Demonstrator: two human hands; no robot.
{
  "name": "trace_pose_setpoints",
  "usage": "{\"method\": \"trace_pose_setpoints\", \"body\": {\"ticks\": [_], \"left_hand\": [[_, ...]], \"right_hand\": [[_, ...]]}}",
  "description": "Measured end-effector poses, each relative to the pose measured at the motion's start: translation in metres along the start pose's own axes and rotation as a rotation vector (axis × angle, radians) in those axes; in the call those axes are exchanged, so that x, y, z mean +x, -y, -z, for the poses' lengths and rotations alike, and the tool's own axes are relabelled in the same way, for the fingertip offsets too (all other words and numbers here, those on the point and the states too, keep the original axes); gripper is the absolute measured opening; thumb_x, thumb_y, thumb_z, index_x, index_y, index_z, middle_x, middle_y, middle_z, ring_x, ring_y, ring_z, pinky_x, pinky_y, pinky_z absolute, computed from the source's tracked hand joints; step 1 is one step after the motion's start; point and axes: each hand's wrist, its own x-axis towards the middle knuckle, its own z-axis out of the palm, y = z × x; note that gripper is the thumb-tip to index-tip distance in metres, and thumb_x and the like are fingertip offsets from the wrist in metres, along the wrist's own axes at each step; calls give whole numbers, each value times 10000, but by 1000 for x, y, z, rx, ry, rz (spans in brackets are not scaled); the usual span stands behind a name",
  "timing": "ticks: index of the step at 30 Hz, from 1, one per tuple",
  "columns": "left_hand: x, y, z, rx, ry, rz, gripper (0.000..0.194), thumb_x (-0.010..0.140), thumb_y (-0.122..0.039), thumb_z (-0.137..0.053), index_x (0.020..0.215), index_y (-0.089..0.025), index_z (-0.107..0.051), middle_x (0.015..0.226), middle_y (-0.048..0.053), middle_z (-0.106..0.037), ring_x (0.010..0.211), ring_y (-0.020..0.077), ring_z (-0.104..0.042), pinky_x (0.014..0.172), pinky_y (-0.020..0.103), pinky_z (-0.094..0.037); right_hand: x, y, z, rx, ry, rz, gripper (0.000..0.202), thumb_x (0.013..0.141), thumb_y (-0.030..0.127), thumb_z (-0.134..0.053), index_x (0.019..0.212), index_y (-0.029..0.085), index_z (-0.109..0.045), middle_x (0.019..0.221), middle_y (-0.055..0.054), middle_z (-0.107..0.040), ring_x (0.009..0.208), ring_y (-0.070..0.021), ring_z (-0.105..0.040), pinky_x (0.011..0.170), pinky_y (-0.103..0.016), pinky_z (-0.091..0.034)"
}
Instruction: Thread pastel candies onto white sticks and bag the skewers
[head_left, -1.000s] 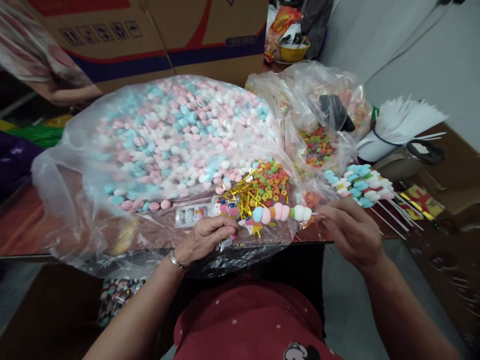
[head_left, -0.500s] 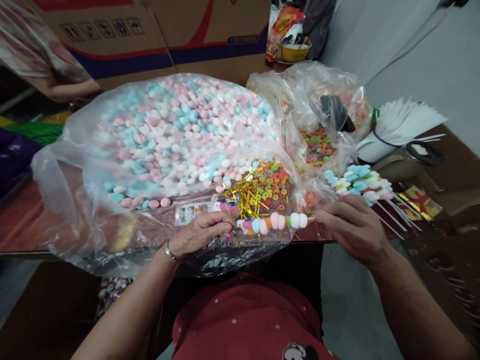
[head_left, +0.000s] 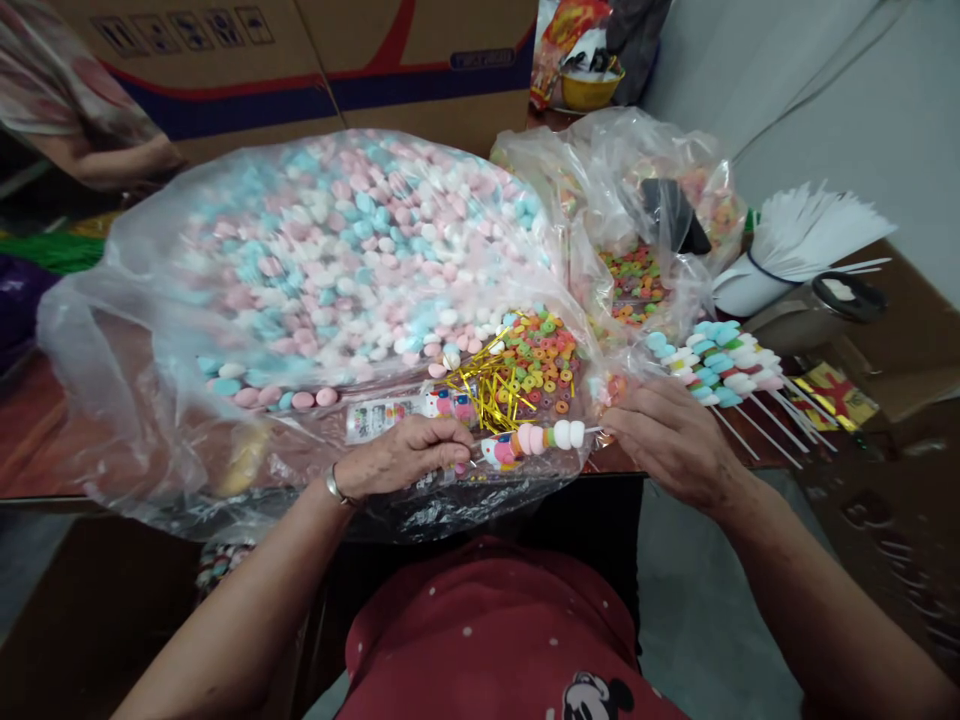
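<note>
My right hand [head_left: 667, 435] pinches the stick end of a marshmallow skewer [head_left: 551, 437] over the table's front edge. White, pink and orange pieces show along it. Its left end is inside a clear printed wrapper [head_left: 501, 451], which my left hand [head_left: 409, 458] pinches at its edge. Behind the skewer lie gold twist ties [head_left: 491, 395] and ring-shaped candies [head_left: 547, 360]. A printed flat packet [head_left: 382, 418] rests behind my left hand. Finished-looking skewers [head_left: 720, 365] lie stacked beyond my right hand.
A large plastic bag of marshmallows [head_left: 360, 240] covers the table's middle. Behind it stands a cardboard box [head_left: 420, 110]. At right are a cup of white sticks [head_left: 757, 285], a dark-lidded jug [head_left: 847, 300] and gold packets [head_left: 832, 395]. A person's arm [head_left: 112, 165] shows at far left.
My right hand has moved left with the skewer, and the printed wrapper now covers more of its left end. My left hand remains pinched at the wrapper.
</note>
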Motion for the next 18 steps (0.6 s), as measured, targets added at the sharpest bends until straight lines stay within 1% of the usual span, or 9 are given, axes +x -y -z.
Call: {"method": "trace_pose_setpoints", "body": {"ticks": [3,5,7,10,13,15,18], "left_hand": [[1,-8,0,-31,71,29,286,913,-395,-502,871,-148,-641,741,7,-631,681,117,-547,639,206,-427],[2,-14,-3,-20,141,39,288,915,-392,-503,875,-150,-653,743,5,-623,679,116,-537,624,203,-418],[3,-18,-7,-20,176,36,290,914,-386,-509,870,-147,-667,749,10,-620,676,115,-522,610,202,-407],[6,-19,-14,-98,136,62,280,897,-389,-535,879,-141,-664,739,9,-612,640,107,-491,565,198,-381],[7,-16,-19,-148,71,96,282,865,-405,-573,951,-148,-651,720,-7,-595,603,101,-467,534,194,-365],[7,-15,-19,-110,53,85,288,860,-399,-584,1005,-158,-644,727,-16,-588,606,102,-464,542,194,-372],[6,-13,-16,-7,45,39,264,885,-383,-560,998,-160,-647,723,-23,-576,630,106,-471,577,198,-383]], "right_hand": [[4,4,-5,-22,32,16,194,938,170,-454,893,203,-640,768,-37,-646,743,-176,-541,727,-341,-427],[6,6,-6,-16,43,-4,214,939,176,-441,881,195,-646,772,-41,-642,743,-178,-535,723,-343,-419],[6,5,-8,12,52,-27,231,944,193,-432,875,197,-653,769,-42,-634,740,-176,-530,706,-337,-407],[6,2,-12,83,83,-19,240,952,218,-424,878,195,-652,780,-40,-631,727,-169,-520,694,-333,-394],[6,-2,-15,145,135,12,243,955,219,-414,880,183,-643,761,-33,-605,714,-166,-495,689,-331,-381],[6,-4,-16,142,157,43,253,959,219,-403,882,178,-641,738,-31,-579,708,-169,-467,685,-330,-366],[9,-4,-15,112,159,88,276,972,226,-379,882,179,-636,729,-33,-559,703,-173,-433,677,-326,-339]]}}
